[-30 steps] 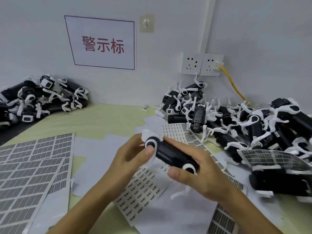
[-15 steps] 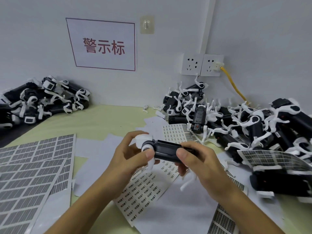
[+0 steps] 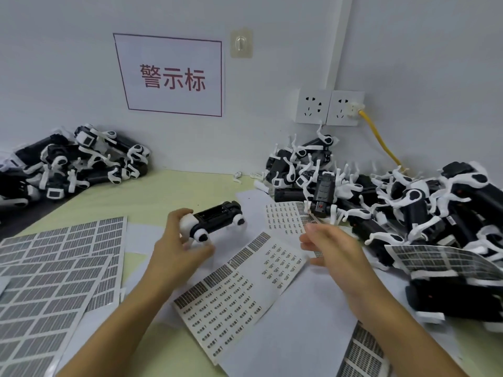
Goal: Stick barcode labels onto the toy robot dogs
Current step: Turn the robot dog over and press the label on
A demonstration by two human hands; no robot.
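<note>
1. My left hand (image 3: 177,240) grips a toy dog (image 3: 215,221) by its white end, fingers (image 3: 179,214) curled over the top and thumb below; the dog is held just above the table (image 3: 152,191), body lying sideways, its far end pointing toward 2 o'clock.
2. My right hand (image 3: 329,246) holds nothing. Its fingers are loosely bent and blurred, hovering over the papers at about 3 o'clock from the dog, apart from it.
3. A label sheet (image 3: 242,300) lies between my forearms, at 6 o'clock from the dog, with dark barcode strips along its upper left edge and rows of small printed labels across the rest.
4. A second small sheet (image 3: 285,219) lies at 3 o'clock from the dog, partly under my right fingers.
5. Two big grey sheets (image 3: 54,273) of labels overlap at 8 o'clock, near the table's left edge.
6. A large pile of dogs (image 3: 408,208) fills the right side, from 1 to 4 o'clock; a curled sheet (image 3: 441,259) rests against it.
7. A smaller pile (image 3: 70,164) sits at 10 o'clock against the wall.
8. On the wall at 12 o'clock hangs a sign (image 3: 171,76) with red characters; sockets (image 3: 330,107) at 1 o'clock carry a yellow cable (image 3: 381,140).
</note>
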